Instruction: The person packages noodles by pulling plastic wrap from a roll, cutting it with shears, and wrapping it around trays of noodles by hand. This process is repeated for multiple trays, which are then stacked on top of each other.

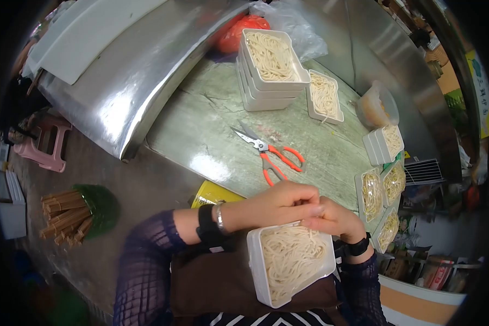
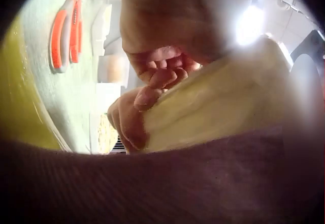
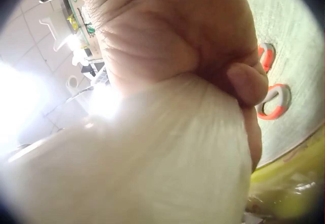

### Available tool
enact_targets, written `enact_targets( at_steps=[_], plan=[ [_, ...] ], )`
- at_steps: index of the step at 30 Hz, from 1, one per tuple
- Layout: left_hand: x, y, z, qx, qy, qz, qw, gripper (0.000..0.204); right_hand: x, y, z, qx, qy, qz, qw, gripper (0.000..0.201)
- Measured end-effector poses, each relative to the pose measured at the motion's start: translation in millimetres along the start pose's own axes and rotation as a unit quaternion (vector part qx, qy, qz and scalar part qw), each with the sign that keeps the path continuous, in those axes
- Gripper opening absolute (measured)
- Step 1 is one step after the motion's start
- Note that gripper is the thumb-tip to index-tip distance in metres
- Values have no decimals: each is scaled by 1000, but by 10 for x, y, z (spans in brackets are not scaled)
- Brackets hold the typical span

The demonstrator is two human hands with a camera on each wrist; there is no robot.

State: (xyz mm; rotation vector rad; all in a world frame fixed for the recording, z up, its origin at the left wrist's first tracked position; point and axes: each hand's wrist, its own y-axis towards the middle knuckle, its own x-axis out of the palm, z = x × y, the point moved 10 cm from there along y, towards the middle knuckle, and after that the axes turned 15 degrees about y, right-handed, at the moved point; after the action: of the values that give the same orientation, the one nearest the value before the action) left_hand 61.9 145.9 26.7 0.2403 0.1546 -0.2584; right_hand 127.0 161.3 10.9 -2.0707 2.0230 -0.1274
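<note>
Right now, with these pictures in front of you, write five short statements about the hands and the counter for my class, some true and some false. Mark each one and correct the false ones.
1. The left hand and right hand meet at the edge of one white box. True.
2. That box is empty. False: it holds noodles.
3. Scissors lie on the green counter. True.
4. The scissors have all-blue handles. False: the handles are orange-red and grey.
5. A stack of white boxes stands near the red bag. True.
</note>
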Motion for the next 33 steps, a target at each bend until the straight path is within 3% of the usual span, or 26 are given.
enact_targets(
  at_steps=[2, 4, 5, 7, 10, 11, 13, 15, 20, 30, 33],
  plan=[
    [-142, 59, -95, -10, 54, 84, 995, 20, -33, 2, -40, -40, 26, 46, 998, 31],
    [-368, 76, -236, -39, 89, 199, 975, 22, -195, -85, 24, 38, 95, 113, 988, 31],
    [-416, -15, -539, -146, -48, 160, 975, 28, -273, -171, 70, 76, 130, 150, 977, 31],
    [-633, -273, -800, -182, -156, 194, 951, 42, -474, -353, 159, 91, 158, 243, 953, 31],
    [-514, -573, -565, -209, -278, 135, 928, 58, -608, -488, 301, 81, 158, 317, 931, 31],
    [-434, -588, -537, -193, -244, 137, 940, 60, -600, -476, 321, 71, 154, 331, 928, 30],
    [-267, -569, -488, -161, -170, 134, 963, 65, -477, -374, 235, 66, 64, 321, 943, 30],
    [-293, -608, -401, -188, -200, 136, 952, 65, -375, -307, 166, 53, -4, 310, 949, 28],
    [-162, -608, -505, -271, -313, 83, 907, 61, -251, -266, 209, 69, -1, 273, 959, 31],
    [-108, -591, -713, -362, -334, 59, 868, 61, -190, -267, 209, 45, -62, 259, 963, 30],
    [-222, -534, -696, -320, -246, 74, 912, 59, -128, -222, 175, 38, -79, 238, 967, 29]
  ],
)
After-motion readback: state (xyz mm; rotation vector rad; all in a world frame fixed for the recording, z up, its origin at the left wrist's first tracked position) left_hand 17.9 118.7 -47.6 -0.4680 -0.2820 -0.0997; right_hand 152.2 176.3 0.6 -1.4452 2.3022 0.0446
